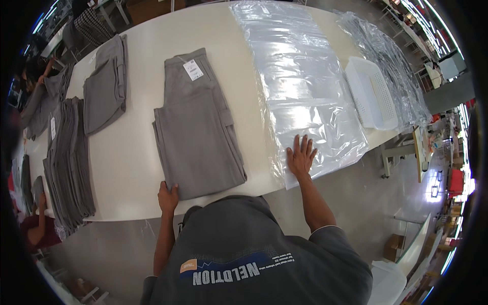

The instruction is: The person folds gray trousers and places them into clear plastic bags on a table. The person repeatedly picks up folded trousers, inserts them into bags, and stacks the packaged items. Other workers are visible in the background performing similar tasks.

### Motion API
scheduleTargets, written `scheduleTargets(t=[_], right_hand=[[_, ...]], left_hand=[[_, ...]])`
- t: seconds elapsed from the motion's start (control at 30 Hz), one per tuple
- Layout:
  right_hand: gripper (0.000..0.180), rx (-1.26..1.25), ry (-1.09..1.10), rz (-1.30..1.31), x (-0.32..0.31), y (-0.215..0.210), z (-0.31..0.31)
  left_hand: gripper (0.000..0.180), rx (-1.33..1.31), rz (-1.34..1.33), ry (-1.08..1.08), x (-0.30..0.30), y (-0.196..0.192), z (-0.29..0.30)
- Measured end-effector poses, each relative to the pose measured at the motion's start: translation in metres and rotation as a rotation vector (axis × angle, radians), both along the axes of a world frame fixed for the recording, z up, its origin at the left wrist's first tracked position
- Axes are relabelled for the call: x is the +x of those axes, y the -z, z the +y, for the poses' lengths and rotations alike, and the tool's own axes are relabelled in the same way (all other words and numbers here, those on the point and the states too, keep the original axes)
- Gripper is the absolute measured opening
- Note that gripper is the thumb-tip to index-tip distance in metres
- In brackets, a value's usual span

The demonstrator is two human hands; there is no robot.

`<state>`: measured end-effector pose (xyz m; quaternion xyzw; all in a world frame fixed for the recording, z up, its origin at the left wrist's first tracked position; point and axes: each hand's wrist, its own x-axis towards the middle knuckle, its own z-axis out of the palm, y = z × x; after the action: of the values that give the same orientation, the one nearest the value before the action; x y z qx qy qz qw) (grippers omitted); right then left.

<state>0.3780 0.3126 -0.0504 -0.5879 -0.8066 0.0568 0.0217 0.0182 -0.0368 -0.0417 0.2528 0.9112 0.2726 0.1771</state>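
In the head view, a pair of folded grey trousers (201,147) lies flat on a cream table (129,173), directly in front of the person, its waistband at the far end and its folded lower end close to the table's near edge. A white swing tag (193,70) lies on it near the waistband. All places below are taken from this pair.

At its near left corner is the person's left hand (168,199), thumb and fingers against the cloth; whether they pinch the fabric or only touch it, I cannot tell. To its right, the right hand (302,157) is open, palm down with fingers spread, resting on the near part of a long layer of clear plastic bags (292,76). The bags reach from the near edge of the table toward its far side and shine with reflections.

Farther right, beyond the bags, stands a white perforated plastic basket (358,99), with crumpled clear plastic sheeting (401,76) on its outer side. Left of the trousers and toward the far side lies another folded grey garment (105,86). Farther left, a thick stack of grey trousers (70,162) overhangs the near edge, and a co-worker's hand (42,202) shows beyond it.
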Motion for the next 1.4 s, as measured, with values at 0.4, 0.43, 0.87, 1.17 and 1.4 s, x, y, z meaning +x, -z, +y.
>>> scheduleTargets(t=[0.4, 0.43, 0.87, 1.17, 1.4], right_hand=[[0.041, 0.091, 0.043, 0.225, 0.013, 0.017, 0.011], [0.038, 0.089, 0.051, 0.272, 0.014, 0.018, 0.015], [0.022, 0.06, 0.201, 0.598, -0.016, -0.095, 0.071], [0.023, 0.392, 0.14, 1.086, -0.049, -0.166, 0.074], [0.026, 0.052, 0.064, 1.253, -0.105, -0.234, 0.041]], left_hand=[[0.056, 0.122, 0.081, -0.191, 0.013, -0.004, 0.005], [0.056, 0.112, 0.082, -0.178, 0.011, -0.002, 0.004], [0.06, 0.242, -0.057, -0.236, -0.007, -0.016, 0.019], [0.057, 0.522, 0.137, 0.006, 0.007, -0.108, 0.084], [0.073, 0.513, -0.23, 0.803, 0.076, -0.17, 0.193]])
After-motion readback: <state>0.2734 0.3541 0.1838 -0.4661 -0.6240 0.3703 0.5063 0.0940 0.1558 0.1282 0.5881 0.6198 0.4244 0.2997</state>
